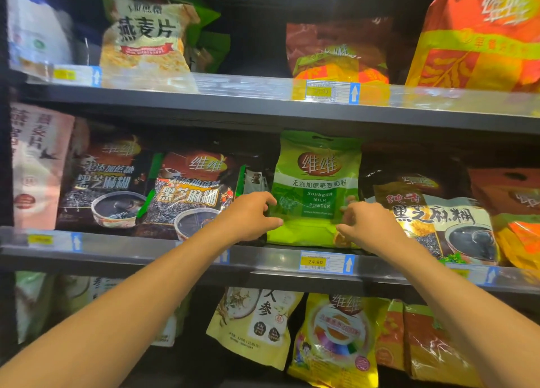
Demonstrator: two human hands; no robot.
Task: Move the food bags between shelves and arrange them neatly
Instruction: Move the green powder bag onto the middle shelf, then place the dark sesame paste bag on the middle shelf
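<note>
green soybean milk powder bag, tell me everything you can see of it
The green soybean milk powder bag is a glossy bright-green plastic pouch with a red oval logo, Chinese text and "Soybean Milk Powder" on a darker panel. It stands upright at the front of the middle shelf between dark sesame bags. The left hand and right hand grip its lower side edges.

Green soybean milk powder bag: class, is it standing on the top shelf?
No, the green soybean milk powder bag stands on the middle shelf, above the 24.90 price tag.
</note>
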